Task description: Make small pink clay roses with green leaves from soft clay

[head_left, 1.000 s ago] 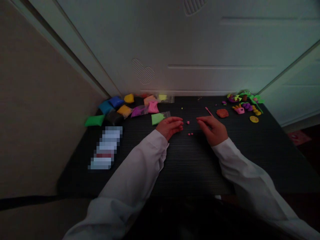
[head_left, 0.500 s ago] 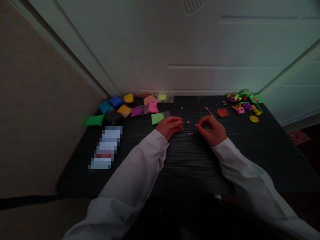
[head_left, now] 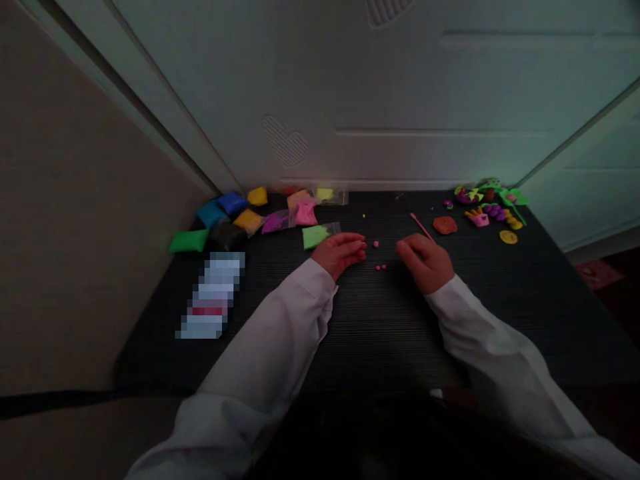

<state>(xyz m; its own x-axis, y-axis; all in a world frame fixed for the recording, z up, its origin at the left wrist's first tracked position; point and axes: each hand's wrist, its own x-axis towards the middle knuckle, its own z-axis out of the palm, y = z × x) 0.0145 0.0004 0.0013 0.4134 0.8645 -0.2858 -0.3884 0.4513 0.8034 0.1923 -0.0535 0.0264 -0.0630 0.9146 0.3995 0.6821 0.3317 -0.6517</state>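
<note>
White sleeves (head_left: 280,333) are seen nearest, laid over the dark table (head_left: 380,333). On the left, a phone (head_left: 213,297) is set down, its screen blurred out. Between the hands, two small pink balls (head_left: 381,267) are placed side by side, almost touching. The left hand (head_left: 340,256) is held half curled just left of them, thumb close to the forefinger; whether a bit is gripped cannot be told. The right hand (head_left: 425,261) is bent with thumb and forefinger drawn together; anything held there is hidden.

Slightly farther off, a larger pink lump (head_left: 376,245) is left on the table between the fingertips. Step in hand, as judged: tiny pieces are being rolled or pinched from pink clay. A light, exact fingertip grip would be called for next, with neighbouring balls undisturbed. No clear long axis is shown by balls or lump, both being roundish.

Beyond the right hand, a pink stick (head_left: 421,227) is laid slantwise, its wider end pointed away and leftward. A flat red piece (head_left: 445,225) is found beside it. Coloured clay bags (head_left: 306,213) are gathered far left, before a white door (head_left: 390,100).
</note>
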